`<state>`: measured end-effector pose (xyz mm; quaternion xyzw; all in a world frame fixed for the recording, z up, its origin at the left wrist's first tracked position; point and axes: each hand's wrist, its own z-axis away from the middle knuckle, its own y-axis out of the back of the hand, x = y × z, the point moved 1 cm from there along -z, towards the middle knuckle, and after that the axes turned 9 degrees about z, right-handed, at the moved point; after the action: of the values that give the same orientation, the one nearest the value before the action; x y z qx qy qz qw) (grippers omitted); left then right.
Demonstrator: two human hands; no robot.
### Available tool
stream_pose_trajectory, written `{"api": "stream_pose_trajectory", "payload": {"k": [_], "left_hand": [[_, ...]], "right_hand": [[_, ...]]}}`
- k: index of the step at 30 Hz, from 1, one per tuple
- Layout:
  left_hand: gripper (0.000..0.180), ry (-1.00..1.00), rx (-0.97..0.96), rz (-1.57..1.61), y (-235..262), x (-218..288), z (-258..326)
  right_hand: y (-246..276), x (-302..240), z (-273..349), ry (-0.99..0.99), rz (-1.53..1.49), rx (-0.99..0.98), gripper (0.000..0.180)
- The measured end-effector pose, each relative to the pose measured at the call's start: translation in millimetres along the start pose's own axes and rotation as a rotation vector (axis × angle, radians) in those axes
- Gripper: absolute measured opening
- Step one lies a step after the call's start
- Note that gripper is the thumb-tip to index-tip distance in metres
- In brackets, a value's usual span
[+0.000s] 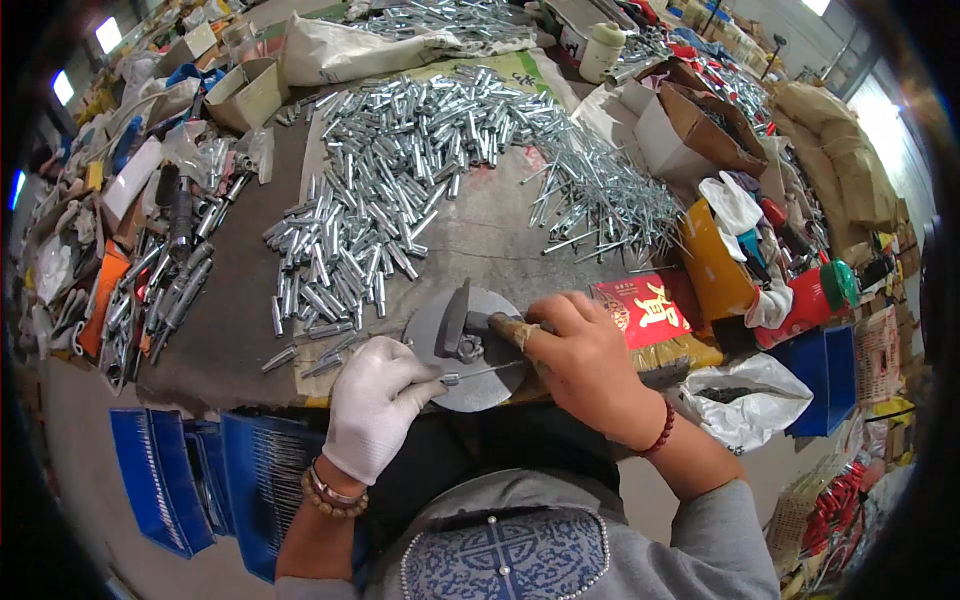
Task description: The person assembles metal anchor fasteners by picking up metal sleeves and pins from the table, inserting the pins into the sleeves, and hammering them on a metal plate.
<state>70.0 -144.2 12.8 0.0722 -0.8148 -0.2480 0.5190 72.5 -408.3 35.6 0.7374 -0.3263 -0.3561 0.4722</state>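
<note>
My left hand [380, 400], in a white glove, pinches a small metal sleeve [450, 379]. From the sleeve a thin metal pin [492, 370] points right, low over a round grey metal disc [488, 392] at the table's near edge. Bare except for a worn brown covering on one finger, my right hand [590, 365] is closed around the short handle of a hammer [455, 318]. The dark hammer head is above the disc, beside a small nut-like metal piece [467, 348]. Whether the pin's far end touches my right hand cannot be made out.
Beyond the disc lie a heap of metal sleeves [390, 170] and a pile of thin pins [605, 195]. A red printed packet [642, 308] is to the right, near an open white bag [745, 400]. Blue bins [160, 480] stand below the table at left.
</note>
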Motion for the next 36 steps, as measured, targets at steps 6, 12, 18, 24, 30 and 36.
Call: {"api": "stream_pose_trajectory", "payload": {"k": [6, 12, 18, 24, 30, 36], "left_hand": [[0.018, 0.020, 0.023, -0.016, 3.0, 2.4, 5.0], [0.019, -0.040, 0.240, -0.201, -15.0, 17.9, 19.7], [0.042, 0.678, 0.410, 0.600, -37.9, 30.2, 59.2], [0.061, 0.742, 0.379, 0.812, -43.3, 30.2, 56.2], [0.065, 0.632, 0.445, 0.631, -36.8, 26.5, 75.9], [0.059, 0.604, 0.696, 0.731, 3.1, -5.8, 113.7]], "right_hand": [[7.0, -36.0, 14.4, -0.006, -0.025, -0.075, 0.033], [2.7, -46.4, 30.0, -0.225, -0.290, -0.281, 0.028], [-1.9, -60.4, 37.9, -0.381, -0.643, -0.323, 0.029], [-6.8, -69.8, 42.6, -0.454, -0.763, -0.414, 0.026], [-25.6, -86.1, 40.9, -0.304, -0.789, -0.374, 0.036], [-28.6, -54.6, 46.0, -0.471, -0.904, -0.059, 0.044]]}}
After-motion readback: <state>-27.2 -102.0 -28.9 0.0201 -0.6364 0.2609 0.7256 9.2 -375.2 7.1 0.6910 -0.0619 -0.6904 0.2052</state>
